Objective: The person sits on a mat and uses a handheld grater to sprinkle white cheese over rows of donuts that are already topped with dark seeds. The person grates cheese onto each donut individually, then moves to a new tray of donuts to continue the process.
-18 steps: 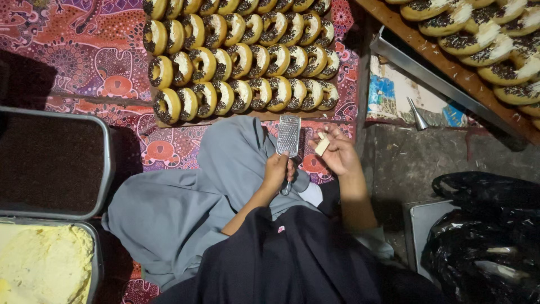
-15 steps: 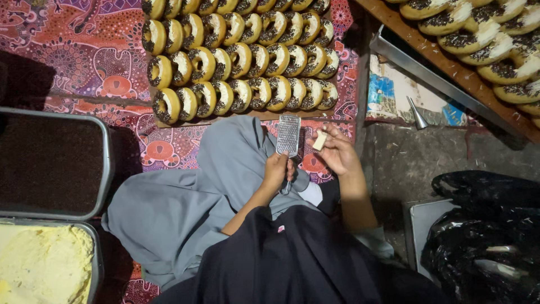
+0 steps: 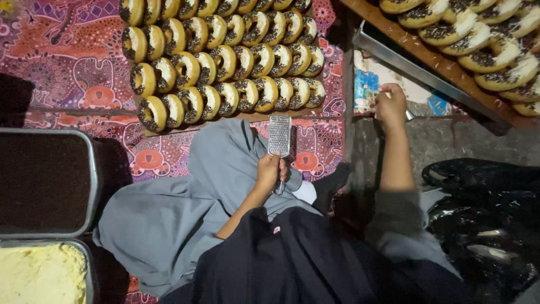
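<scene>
My left hand (image 3: 269, 171) grips the handle of a small flat metal grater (image 3: 279, 135), held upright over my grey-clad lap, just below a wooden board (image 3: 247, 117) of several ring doughnuts (image 3: 225, 62) topped with dark sprinkles. My right hand (image 3: 390, 104) is stretched out to the right, fingers curled over something near a metal tray edge (image 3: 410, 62); what it holds is hidden.
A second batch of topped doughnuts (image 3: 484, 39) lies at the upper right. At the left sit a metal tray of dark sprinkles (image 3: 48, 183) and a tray of pale grated cheese (image 3: 39, 276). A black plastic bag (image 3: 486, 214) is at the right. A patterned red cloth (image 3: 62, 62) covers the surface.
My right hand, which held a small pale block beside the grater, has swung away to the right toward the metal tray. The left hand and grater stay in place.
</scene>
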